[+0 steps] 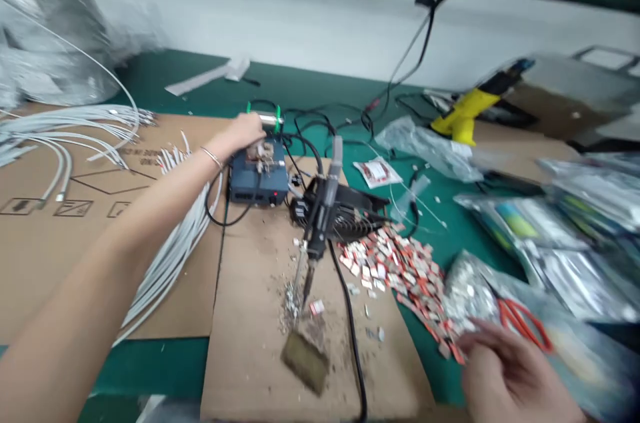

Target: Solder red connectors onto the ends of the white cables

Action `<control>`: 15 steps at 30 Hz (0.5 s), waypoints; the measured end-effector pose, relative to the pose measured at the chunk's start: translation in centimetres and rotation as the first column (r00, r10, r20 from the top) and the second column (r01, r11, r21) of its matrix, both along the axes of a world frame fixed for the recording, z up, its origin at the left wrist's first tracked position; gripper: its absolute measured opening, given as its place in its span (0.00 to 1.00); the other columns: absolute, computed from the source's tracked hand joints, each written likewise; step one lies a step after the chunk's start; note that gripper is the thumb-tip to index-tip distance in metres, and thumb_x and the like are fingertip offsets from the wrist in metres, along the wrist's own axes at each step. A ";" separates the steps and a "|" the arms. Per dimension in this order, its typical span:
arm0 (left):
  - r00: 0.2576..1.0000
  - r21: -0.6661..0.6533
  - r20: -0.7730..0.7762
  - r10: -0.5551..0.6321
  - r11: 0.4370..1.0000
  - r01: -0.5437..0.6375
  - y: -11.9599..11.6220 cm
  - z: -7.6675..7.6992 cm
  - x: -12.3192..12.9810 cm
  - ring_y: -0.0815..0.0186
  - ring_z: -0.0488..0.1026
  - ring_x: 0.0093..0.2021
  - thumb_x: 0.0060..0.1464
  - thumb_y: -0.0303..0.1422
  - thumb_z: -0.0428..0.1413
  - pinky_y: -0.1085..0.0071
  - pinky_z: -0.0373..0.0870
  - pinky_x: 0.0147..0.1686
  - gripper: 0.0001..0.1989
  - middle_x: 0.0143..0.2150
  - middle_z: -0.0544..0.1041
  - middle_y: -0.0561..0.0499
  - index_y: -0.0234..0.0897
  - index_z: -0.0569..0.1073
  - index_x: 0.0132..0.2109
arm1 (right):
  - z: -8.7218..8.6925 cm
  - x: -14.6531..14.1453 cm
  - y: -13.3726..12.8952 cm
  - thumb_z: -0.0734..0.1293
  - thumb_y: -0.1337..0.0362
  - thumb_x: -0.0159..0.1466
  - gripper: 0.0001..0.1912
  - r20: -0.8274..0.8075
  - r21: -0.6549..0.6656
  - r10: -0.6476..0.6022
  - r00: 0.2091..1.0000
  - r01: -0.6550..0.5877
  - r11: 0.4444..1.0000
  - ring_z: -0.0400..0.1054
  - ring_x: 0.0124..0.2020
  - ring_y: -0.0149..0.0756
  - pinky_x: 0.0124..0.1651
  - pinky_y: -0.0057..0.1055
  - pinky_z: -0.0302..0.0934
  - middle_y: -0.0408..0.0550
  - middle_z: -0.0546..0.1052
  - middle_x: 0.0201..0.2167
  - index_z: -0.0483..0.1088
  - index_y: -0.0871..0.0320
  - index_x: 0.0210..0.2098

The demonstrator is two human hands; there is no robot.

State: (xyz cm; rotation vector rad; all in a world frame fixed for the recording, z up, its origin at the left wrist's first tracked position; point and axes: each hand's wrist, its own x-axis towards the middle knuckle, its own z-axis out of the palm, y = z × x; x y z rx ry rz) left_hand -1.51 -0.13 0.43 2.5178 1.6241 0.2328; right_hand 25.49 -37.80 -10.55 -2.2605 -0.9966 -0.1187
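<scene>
My left hand [247,132] reaches to the back of a dark blue soldering station box [257,186] with a small red light. Its fingers are mostly hidden, beside a silver cylinder [269,120] with green ends. At lower right, my right hand [515,373] is blurred, its fingers curled near a pile of small red and white pieces [395,266]; anything within them is hidden. A soldering iron [320,226] is held tip-down in a black stand [357,206]. Below the tip are solder bits [291,300], one red-and-white piece [317,307] and a brownish sponge [305,362].
Bundled white cables [173,270] lie on cardboard [100,263] at left. A black cord [350,323] crosses the middle board. Red-handled scissors [525,324], plastic bags [565,256] and a yellow hot-air or glue gun [463,118] are at right.
</scene>
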 end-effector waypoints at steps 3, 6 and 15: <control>0.998 0.025 -0.064 -0.023 0.999 0.024 0.7 0.0 0.1 0.55 0.76 0.45 0.57 0.30 0.49 0.67 0.66 0.48 0.14 0.33 0.77 0.41 0.24 0.76 0.33 | 1.4 -0.6 0.3 0.60 0.70 0.59 0.12 -0.210 0.184 -0.003 0.978 0.042 0.982 0.72 0.31 0.44 0.35 0.41 0.68 0.49 0.73 0.28 0.67 0.46 0.38; 0.996 0.011 -0.086 -0.011 1.000 0.012 1.7 0.0 0.2 0.57 0.75 0.43 0.55 0.33 0.50 0.68 0.66 0.47 0.13 0.29 0.73 0.47 0.28 0.74 0.30 | 3.1 -0.3 1.1 0.60 0.70 0.58 0.12 -0.041 0.220 0.095 0.995 -0.083 0.972 0.71 0.31 0.42 0.38 0.40 0.67 0.49 0.75 0.29 0.69 0.53 0.40; 0.987 0.005 -0.163 0.002 1.000 -0.001 2.6 -0.1 0.1 0.58 0.74 0.37 0.54 0.36 0.52 0.69 0.67 0.41 0.12 0.28 0.74 0.46 0.31 0.75 0.31 | 12.0 -2.0 9.8 0.56 0.69 0.64 0.15 0.466 -0.028 0.550 0.693 -0.610 0.792 0.70 0.36 0.35 0.45 0.35 0.63 0.48 0.77 0.34 0.71 0.58 0.44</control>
